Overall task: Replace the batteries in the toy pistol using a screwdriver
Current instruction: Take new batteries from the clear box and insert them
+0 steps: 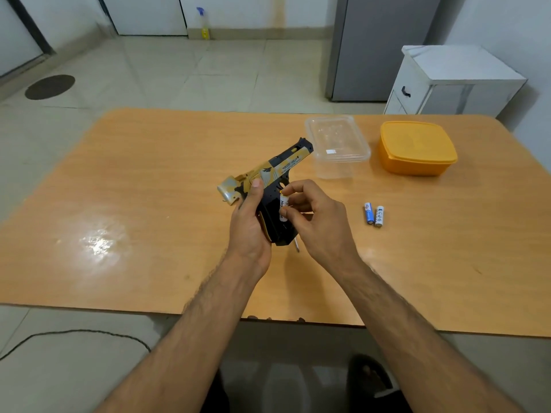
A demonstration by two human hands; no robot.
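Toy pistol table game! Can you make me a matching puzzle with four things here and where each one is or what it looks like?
Things:
1. toy pistol
2. white battery
3. orange box
4. clear box

Clues:
A. no lid on, nothing inside
B. gripped by the left hand
C. lid on, at the right end of the table
D. pinched by the right hand against the pistol's black grip

Pairs: 1-B, 2-D, 3-C, 4-A
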